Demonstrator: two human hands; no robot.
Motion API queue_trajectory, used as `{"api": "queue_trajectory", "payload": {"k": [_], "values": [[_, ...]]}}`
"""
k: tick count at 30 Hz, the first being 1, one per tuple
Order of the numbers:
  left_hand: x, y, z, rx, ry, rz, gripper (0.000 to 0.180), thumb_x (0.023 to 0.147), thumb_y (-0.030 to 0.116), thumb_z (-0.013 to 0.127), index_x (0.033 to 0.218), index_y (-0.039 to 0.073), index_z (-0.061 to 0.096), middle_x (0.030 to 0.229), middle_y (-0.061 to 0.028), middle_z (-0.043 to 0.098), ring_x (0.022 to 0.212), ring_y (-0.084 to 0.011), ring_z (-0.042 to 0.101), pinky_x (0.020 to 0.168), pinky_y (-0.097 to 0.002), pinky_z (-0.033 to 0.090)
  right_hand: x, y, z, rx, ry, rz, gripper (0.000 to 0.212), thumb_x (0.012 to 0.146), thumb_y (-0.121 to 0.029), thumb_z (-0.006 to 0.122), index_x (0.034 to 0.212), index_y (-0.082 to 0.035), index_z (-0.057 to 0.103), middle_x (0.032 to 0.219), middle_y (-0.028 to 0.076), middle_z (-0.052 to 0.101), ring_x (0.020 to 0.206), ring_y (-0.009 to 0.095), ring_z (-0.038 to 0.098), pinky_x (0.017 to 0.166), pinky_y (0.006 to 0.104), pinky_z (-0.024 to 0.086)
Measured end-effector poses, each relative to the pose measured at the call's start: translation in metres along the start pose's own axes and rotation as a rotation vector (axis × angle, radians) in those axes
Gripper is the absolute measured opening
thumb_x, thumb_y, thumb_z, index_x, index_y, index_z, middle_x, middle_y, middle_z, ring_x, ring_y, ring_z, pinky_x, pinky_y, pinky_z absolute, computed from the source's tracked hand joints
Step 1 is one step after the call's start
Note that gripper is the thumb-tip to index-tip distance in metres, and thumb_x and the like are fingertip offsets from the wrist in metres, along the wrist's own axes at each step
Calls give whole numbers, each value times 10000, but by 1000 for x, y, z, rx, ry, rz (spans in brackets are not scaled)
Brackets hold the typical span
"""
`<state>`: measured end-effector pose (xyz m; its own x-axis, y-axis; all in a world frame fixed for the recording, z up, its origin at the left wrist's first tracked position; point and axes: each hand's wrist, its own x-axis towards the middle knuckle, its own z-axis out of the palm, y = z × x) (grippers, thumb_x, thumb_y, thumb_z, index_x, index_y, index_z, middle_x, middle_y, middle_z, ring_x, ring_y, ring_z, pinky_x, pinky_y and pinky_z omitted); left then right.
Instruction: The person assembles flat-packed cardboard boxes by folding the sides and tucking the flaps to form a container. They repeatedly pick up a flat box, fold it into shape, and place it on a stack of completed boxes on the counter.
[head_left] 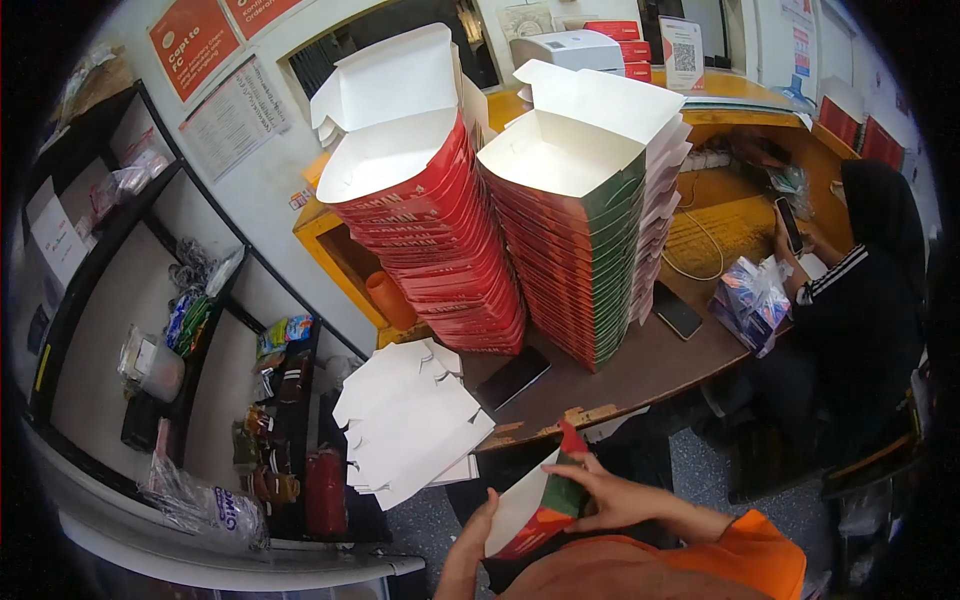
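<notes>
Close to my body I hold one small food carton, white inside with red and green printed sides and a red flap sticking up. My left hand grips its left end, thumb up along the edge. On the green side, my right hand is closed with thumb and fingers curved at the panel. Ahead on the brown table stand two tall leaning stacks of nested cartons, a red stack and a red-and-green stack, each topped by a carton with its lid up. Flat white carton blanks overlap the table's left edge.
Two dark phones lie on the table, one partly behind the blanks, the other right of the stacks. At right a person in a dark hoodie holds a phone beside a purple package. Black shelves with bagged goods line the left.
</notes>
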<state>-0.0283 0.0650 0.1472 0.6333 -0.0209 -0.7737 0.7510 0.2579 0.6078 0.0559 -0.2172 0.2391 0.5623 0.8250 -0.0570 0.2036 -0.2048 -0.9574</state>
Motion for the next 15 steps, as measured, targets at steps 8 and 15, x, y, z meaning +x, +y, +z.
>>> {"api": "queue_trajectory", "payload": {"k": [8,15], "values": [[-71,84,33,-42,-245,709,909,1002,741,214,1600,59,269,1579,-158,393,1413,-273,436,1179,-424,350,-9,-87,-62,-299,57,-349,863,747,-313,926,1432,-188,415,1508,340,238,1412,551,309,1170,506,320],[-104,158,38,216,-374,1102,856,1069,574,384,1644,84,-18,1365,-191,518,1074,-251,642,937,-376,530,-23,-170,-170,-505,1197,-1039,780,737,-202,917,1382,-125,485,1470,211,398,1326,387,467,1121,463,391]]}}
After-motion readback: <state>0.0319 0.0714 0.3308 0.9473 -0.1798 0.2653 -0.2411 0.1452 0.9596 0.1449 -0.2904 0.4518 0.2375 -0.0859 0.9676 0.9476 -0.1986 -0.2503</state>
